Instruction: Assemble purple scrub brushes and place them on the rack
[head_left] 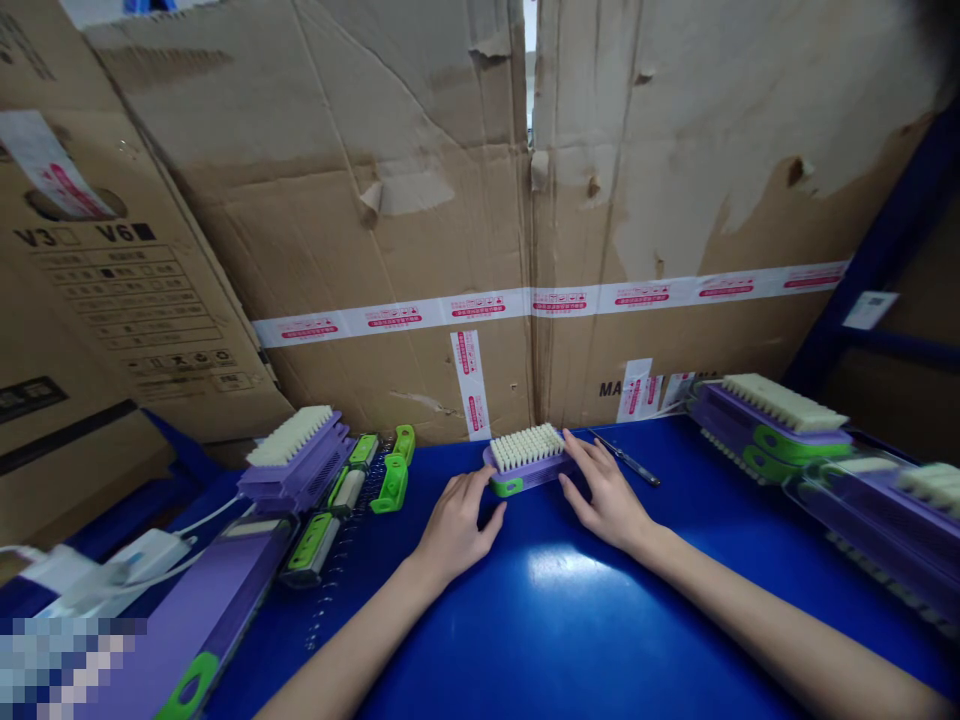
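A purple brush (534, 470) with cream bristles facing up and a green end piece sits on the blue tabletop, between my two hands. My left hand (459, 525) has its fingers against the green left end, with its thumb spread a little in front. At the right end, my right hand (606, 492) places its fingers along the back corner and its thumb near the front edge. Together the hands hold the brush from both ends. The underside is hidden. Just beyond my right hand, a slim dark tool (630, 462), perhaps a screwdriver or pen, lies on the table.
Similar purple brushes are stacked at the left (296, 465) and right (780, 415). Green plastic parts (391, 482) and small scattered clear or metal bits lie left of my hands. White chargers with cables (146, 555) stand far left. Cardboard sheets (420, 230) wall off the back.
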